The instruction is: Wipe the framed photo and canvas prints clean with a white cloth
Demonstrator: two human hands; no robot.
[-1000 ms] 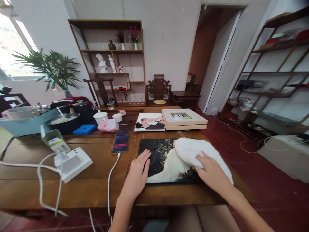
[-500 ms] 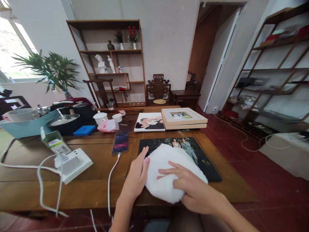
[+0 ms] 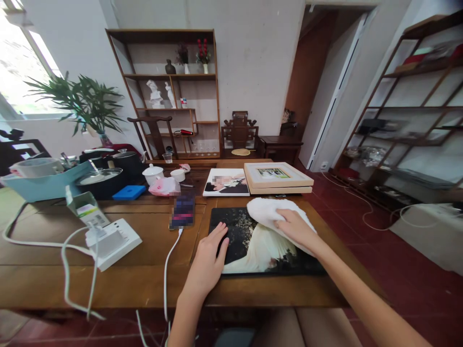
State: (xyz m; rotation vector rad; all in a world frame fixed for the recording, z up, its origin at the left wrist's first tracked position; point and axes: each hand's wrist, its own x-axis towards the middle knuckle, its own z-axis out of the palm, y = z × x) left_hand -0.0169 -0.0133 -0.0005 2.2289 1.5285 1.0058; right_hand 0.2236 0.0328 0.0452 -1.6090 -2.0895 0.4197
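A dark photo print (image 3: 253,246) with a white dress in it lies flat on the wooden table (image 3: 144,284) in front of me. My left hand (image 3: 210,260) lies flat on the print's near left corner, fingers stretched out. My right hand (image 3: 294,229) presses a white fluffy cloth (image 3: 269,212) onto the print's far right part, fingers spread over the cloth.
Behind the print lie a smaller photo (image 3: 226,183) and a stack of light wooden frames (image 3: 277,177). A phone (image 3: 183,212) with a white cable (image 3: 167,270) lies to the left. A white power strip (image 3: 112,241), pots and bowls fill the left side.
My right hand has swept the white cloth from the print's near left part up to its far right part. The left hand has stayed on the near left corner.
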